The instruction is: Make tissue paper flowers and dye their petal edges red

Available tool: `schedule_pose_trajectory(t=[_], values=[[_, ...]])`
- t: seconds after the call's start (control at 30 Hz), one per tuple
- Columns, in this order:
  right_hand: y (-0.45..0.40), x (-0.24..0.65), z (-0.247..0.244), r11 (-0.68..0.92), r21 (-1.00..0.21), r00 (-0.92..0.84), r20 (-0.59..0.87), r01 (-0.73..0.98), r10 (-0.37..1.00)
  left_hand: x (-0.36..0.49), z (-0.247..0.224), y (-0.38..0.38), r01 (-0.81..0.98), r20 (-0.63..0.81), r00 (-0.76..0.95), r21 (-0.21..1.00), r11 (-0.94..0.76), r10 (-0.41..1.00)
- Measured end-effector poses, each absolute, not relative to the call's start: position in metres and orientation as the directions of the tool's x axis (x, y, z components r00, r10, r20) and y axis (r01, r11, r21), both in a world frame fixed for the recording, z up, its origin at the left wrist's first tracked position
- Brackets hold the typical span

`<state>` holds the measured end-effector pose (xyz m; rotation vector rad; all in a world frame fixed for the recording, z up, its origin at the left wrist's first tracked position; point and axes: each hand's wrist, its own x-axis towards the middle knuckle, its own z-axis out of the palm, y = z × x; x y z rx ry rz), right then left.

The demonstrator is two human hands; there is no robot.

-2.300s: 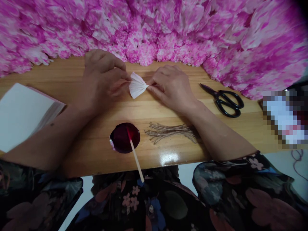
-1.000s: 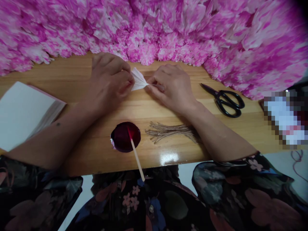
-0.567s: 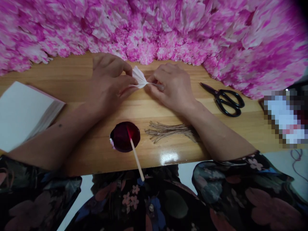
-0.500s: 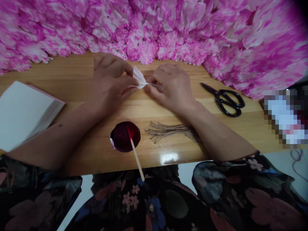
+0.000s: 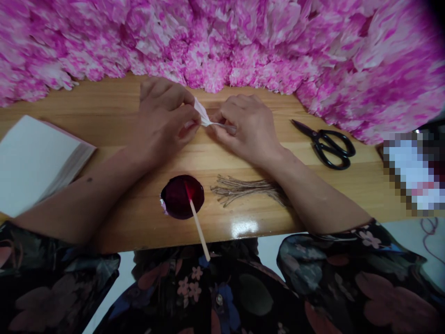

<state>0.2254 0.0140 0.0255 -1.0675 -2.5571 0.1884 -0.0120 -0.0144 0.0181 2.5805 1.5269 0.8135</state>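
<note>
A small piece of white paper (image 5: 202, 112), gathered to a narrow twisted point, is held between both hands above the wooden table. My left hand (image 5: 167, 118) pinches its wider, fanned side with thumb and fingers. On the other side, my right hand (image 5: 245, 125) grips the narrow end, where a thin pale strand lies along the fingers. Below the hands sits a dish of dark red liquid (image 5: 175, 197) with a wooden stick (image 5: 200, 229) resting in it. A bundle of thin brown stems (image 5: 246, 186) lies beneath my right forearm.
Black-handled scissors (image 5: 327, 144) lie right of my right hand. A stack of white paper (image 5: 41, 157) is at the left, partly behind my left forearm. Pink and white paper flowers (image 5: 222, 41) line the table's back. A pixelated object (image 5: 413, 171) is at the right edge.
My left hand has shifted slightly right along the white paper, and less of the fanned part shows. My right hand stays nearly in place, still gripping the narrow end.
</note>
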Motion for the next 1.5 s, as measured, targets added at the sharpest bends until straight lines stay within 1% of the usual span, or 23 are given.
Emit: schedule_pose_trajectory(t=[0.07, 0.23, 0.37, 0.43, 0.5, 0.57, 0.6, 0.67, 0.77, 1.0, 1.1, 1.23, 1.43, 1.5], values=[[0.015, 0.226, 0.024, 0.708, -0.274, -0.646, 0.290, 0.651, 0.706, -0.014, 0.017, -0.013, 0.795, 0.442, 0.384, 0.289, -0.534, 0.811], [0.019, 0.229, 0.022, 0.699, -0.308, -0.617, 0.329, 0.645, 0.715, -0.023, 0.006, -0.003, 0.790, 0.548, 0.383, 0.224, -0.571, 0.744], [0.022, 0.233, 0.021, 0.686, -0.319, -0.595, 0.343, 0.654, 0.727, -0.031, 0.001, 0.002, 0.796, 0.586, 0.315, 0.265, -0.544, 0.746], [0.024, 0.234, 0.021, 0.680, -0.325, -0.586, 0.348, 0.657, 0.732, -0.031, 0.003, -0.001, 0.784, 0.589, 0.255, 0.338, -0.520, 0.767], [0.025, 0.235, 0.020, 0.682, -0.325, -0.584, 0.356, 0.655, 0.730, -0.028, 0.007, -0.008, 0.726, 0.540, 0.184, 0.489, -0.484, 0.821], [0.025, 0.234, 0.019, 0.684, -0.326, -0.580, 0.367, 0.653, 0.728, -0.023, 0.010, -0.014, 0.620, 0.472, 0.126, 0.649, -0.441, 0.872], [0.026, 0.234, 0.019, 0.684, -0.329, -0.576, 0.373, 0.651, 0.727, -0.020, 0.010, -0.016, 0.567, 0.447, 0.108, 0.706, -0.424, 0.888], [0.026, 0.235, 0.018, 0.680, -0.340, -0.567, 0.381, 0.649, 0.731, -0.015, 0.008, -0.019, 0.488, 0.423, 0.084, 0.772, -0.407, 0.902], [0.026, 0.236, 0.016, 0.673, -0.353, -0.558, 0.379, 0.650, 0.738, -0.012, 0.004, -0.018, 0.419, 0.390, 0.036, 0.830, -0.368, 0.920], [0.025, 0.235, 0.018, 0.650, -0.359, -0.528, 0.384, 0.670, 0.757, -0.018, -0.002, -0.015, 0.404, 0.343, 0.006, 0.858, -0.316, 0.939], [0.024, 0.233, 0.020, 0.638, -0.382, -0.523, 0.368, 0.669, 0.769, -0.016, -0.001, -0.016, 0.350, 0.287, 0.020, 0.895, -0.276, 0.958], [0.022, 0.231, 0.022, 0.630, -0.409, -0.525, 0.349, 0.660, 0.776, -0.016, -0.002, -0.014, 0.293, 0.249, 0.058, 0.921, -0.255, 0.967], [0.021, 0.231, 0.021, 0.620, -0.466, -0.524, 0.332, 0.632, 0.784, -0.017, -0.003, -0.012, 0.249, 0.285, 0.076, 0.923, -0.294, 0.956], [0.022, 0.231, 0.020, 0.615, -0.478, -0.522, 0.328, 0.628, 0.788, -0.018, -0.005, -0.012, 0.254, 0.274, 0.073, 0.925, -0.284, 0.959]])
